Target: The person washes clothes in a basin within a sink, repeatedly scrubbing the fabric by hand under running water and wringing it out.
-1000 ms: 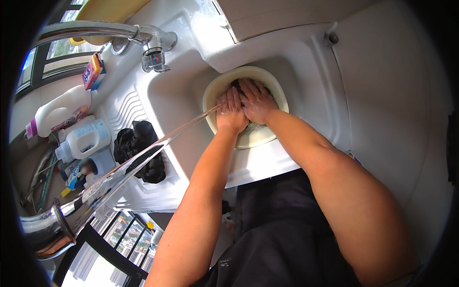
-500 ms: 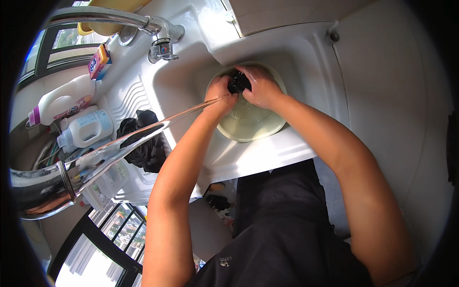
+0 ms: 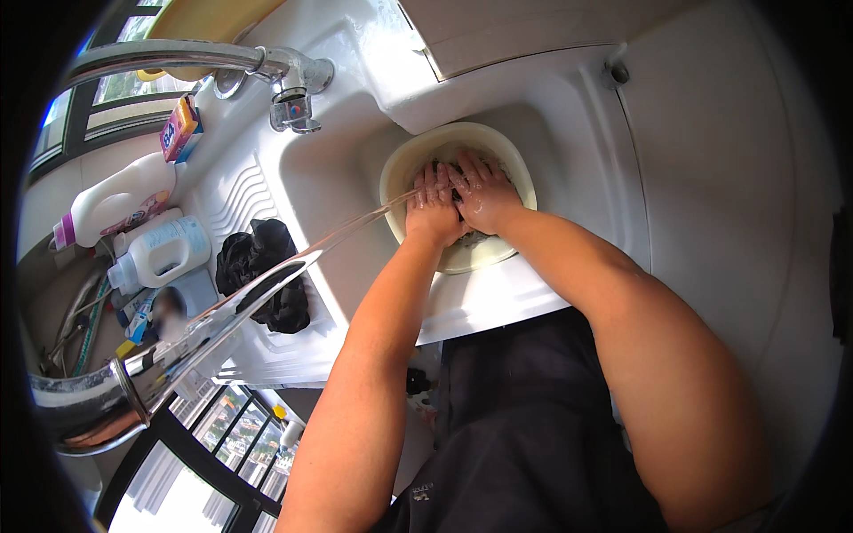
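Observation:
A cream-coloured basin point(image 3: 518, 147) stands in the white sink, with water in it. Inside it, my left hand point(image 3: 433, 206) and my right hand point(image 3: 485, 197) lie side by side, fingers stretched forward and slightly apart. Both palms press down on a dark wet cloth point(image 3: 457, 194), mostly hidden under them. Neither hand is wrapped round it. Suds or drops cling to the fingers. A stream of water point(image 3: 351, 226) runs from the chrome spout point(image 3: 107, 404) into the basin by my left fingers.
Black crumpled cloth point(image 3: 259, 271) lies on the ribbed drainboard point(image 3: 244, 200) to the left. Beyond it are white detergent bottles point(image 3: 164, 251) and a small box point(image 3: 182, 129). The tap handle point(image 3: 293, 111) stands at the sink's back left. A wall panel point(image 3: 702, 133) borders the right.
My hands have let go of the bunched black cloth they gripped and now lie flat over it, lower in the basin. The view has shifted slightly.

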